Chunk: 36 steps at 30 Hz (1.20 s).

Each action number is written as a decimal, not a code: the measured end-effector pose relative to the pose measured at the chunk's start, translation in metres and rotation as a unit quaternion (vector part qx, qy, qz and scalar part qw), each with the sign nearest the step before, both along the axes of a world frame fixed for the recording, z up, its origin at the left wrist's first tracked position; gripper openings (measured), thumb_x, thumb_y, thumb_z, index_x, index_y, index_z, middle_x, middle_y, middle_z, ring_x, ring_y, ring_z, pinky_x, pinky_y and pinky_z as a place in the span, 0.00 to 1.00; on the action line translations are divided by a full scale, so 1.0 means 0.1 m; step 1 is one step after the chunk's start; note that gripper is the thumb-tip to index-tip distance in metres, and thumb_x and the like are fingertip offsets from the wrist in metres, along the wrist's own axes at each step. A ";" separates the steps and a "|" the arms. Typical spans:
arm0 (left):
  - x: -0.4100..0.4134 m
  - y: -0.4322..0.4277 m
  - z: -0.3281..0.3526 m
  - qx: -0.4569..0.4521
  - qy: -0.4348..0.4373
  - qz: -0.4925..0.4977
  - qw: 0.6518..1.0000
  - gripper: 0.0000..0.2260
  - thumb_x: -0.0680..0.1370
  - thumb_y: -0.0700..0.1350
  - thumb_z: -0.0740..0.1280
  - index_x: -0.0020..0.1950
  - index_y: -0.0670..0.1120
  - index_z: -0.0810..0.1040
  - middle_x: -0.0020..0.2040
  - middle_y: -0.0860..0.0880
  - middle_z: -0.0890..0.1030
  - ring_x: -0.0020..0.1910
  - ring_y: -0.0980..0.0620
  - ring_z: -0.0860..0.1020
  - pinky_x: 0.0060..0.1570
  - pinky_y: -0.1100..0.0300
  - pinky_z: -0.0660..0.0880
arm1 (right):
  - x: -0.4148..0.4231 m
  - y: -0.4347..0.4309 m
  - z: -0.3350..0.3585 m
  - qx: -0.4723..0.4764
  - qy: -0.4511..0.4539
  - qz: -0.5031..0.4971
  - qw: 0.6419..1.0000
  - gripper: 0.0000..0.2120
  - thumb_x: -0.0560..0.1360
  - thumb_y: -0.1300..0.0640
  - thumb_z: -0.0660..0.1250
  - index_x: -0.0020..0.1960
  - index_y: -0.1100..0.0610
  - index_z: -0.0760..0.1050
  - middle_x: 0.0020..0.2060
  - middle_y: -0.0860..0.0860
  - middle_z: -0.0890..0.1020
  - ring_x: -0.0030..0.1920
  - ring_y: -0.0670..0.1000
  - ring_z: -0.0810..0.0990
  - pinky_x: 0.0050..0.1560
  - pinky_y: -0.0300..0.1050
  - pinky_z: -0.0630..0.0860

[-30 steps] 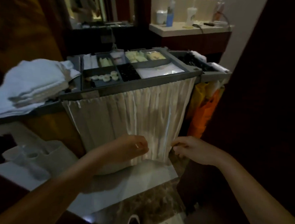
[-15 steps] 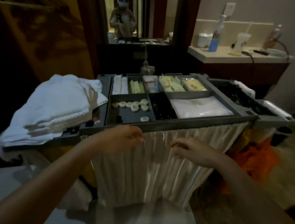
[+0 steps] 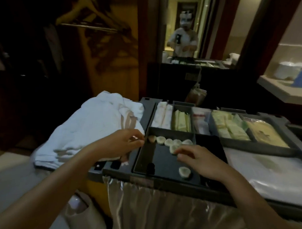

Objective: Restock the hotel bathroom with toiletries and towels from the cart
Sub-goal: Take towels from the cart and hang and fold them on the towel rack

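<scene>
The grey cart tray (image 3: 259,150) is split into compartments. One dark compartment holds several small round white soaps (image 3: 168,142), and a lone soap (image 3: 184,172) lies near its front. My right hand (image 3: 199,159) hovers over that compartment with its fingertips touching one round soap. My left hand (image 3: 121,143) sits at the compartment's left edge, fingers curled and pinched; whether it holds anything is unclear. A stack of folded white towels (image 3: 90,127) rests on the cart's left end. Green sachets (image 3: 181,122) and yellow packets (image 3: 265,131) fill the rear compartments.
A pleated silver curtain (image 3: 160,210) hangs below the tray. Clear plastic bags (image 3: 265,171) lie on the tray's right. A bathroom counter (image 3: 286,89) with cups stands at the back right. A mirror (image 3: 185,29) faces me, and wooden hangers (image 3: 87,13) hang upper left.
Both hands rose from the curtain's lower edge to the tray top. The view lifted and moved closer to the cart. My right hand now reaches the round soaps.
</scene>
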State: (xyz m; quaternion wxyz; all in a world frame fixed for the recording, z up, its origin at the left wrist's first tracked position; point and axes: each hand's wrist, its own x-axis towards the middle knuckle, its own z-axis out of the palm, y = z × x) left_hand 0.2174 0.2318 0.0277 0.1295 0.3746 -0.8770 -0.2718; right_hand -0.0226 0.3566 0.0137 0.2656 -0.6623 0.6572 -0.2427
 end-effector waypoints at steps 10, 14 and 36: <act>-0.02 -0.59 -0.24 -0.016 0.000 0.175 0.985 0.16 0.80 0.49 0.60 0.68 0.49 0.68 0.69 0.51 0.67 0.67 0.53 0.66 0.65 0.62 0.61 | -0.14 -1.57 0.05 -0.023 -0.012 0.134 0.991 0.07 0.80 0.54 0.59 0.52 0.47 0.75 0.49 0.44 0.79 0.50 0.43 0.78 0.54 0.44 0.76; 0.28 -0.74 -0.40 0.013 0.097 0.317 0.943 0.19 0.80 0.47 0.58 0.71 0.46 0.64 0.71 0.48 0.66 0.69 0.51 0.64 0.64 0.62 0.60 | 0.16 -2.02 -0.06 -0.010 -0.023 0.173 0.985 0.09 0.79 0.53 0.59 0.54 0.49 0.76 0.50 0.51 0.81 0.49 0.54 0.80 0.52 0.52 0.78; 0.89 -2.90 -0.89 -0.123 -0.027 0.355 0.926 0.19 0.79 0.57 0.51 0.65 0.53 0.71 0.66 0.53 0.73 0.65 0.52 0.69 0.64 0.52 0.61 | 1.60 -4.12 -0.38 0.071 -0.110 0.005 0.991 0.22 0.77 0.54 0.60 0.70 0.51 0.64 0.34 0.46 0.75 0.37 0.45 0.74 0.42 0.41 0.70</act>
